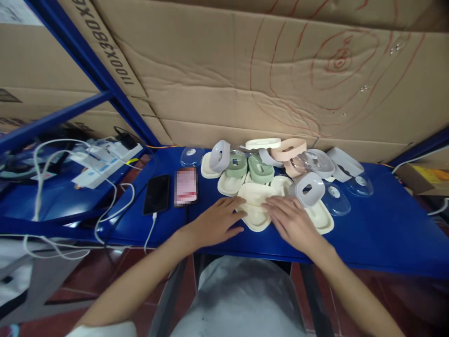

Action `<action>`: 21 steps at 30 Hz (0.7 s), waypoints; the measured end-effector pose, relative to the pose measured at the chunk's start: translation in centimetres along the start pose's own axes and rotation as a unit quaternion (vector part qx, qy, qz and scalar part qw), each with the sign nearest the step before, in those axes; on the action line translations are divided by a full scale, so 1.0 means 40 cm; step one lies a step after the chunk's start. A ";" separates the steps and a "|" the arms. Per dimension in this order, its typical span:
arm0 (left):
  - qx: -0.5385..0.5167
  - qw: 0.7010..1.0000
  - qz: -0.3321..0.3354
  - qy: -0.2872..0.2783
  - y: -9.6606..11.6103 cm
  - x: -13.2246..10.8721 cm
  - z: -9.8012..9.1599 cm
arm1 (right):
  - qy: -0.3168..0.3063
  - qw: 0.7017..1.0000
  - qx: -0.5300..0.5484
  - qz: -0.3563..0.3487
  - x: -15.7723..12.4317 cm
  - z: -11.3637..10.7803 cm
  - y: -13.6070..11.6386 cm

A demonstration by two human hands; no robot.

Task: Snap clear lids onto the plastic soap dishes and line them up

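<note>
In the head view, a cream plastic tray piece (256,193) lies at the front of the pile, overlapping a second shallow cream tray (257,221). My left hand (215,223) rests at the left edge of these pieces, fingers stretched out and thumb apart. At their right edge lies my right hand (293,223), its fingers extended over the cream plastic; its thumb is hidden. A pale grey oval ring-shaped part (317,189) stands tilted just behind my right hand. Beside that hand sits one more cream tray (322,217).
Behind are green parts (261,175), a peach part (289,150) and clear lids (336,200). On the left lie a black phone (156,194), a phone with a lit screen (185,186) and a cabled power strip (101,166). A cardboard wall (210,70) closes the blue table's (379,234) back.
</note>
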State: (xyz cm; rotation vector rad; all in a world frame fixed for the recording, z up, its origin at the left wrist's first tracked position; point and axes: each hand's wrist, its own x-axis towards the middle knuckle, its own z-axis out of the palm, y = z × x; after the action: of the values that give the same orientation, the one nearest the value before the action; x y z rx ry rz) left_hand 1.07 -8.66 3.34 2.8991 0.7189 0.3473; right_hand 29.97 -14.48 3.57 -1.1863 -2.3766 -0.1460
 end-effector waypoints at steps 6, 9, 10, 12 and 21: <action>-0.001 0.994 -0.075 0.077 0.104 -0.073 0.070 | 0.022 0.998 -0.005 0.061 -0.100 0.064 -0.070; 0.012 0.988 -0.101 0.119 0.116 -0.088 0.095 | 0.110 0.978 -0.075 0.162 -0.118 0.073 -0.037; 0.011 0.985 -0.111 0.130 0.117 -0.091 0.101 | 0.142 0.961 -0.106 0.213 -0.124 0.072 -0.021; 0.002 0.982 -0.121 0.144 0.117 -0.092 0.107 | 0.164 0.929 -0.159 0.292 -0.133 0.067 0.012; -0.009 0.990 -0.096 0.102 0.123 -0.080 0.115 | 0.111 0.934 -0.189 0.283 -0.183 0.050 0.066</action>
State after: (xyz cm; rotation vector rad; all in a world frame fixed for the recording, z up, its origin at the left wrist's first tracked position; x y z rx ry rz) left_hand 1.68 -14.82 -0.81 2.7722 1.0119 0.6297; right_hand 35.02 -17.57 -1.87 -1.8733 -1.7716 -0.5278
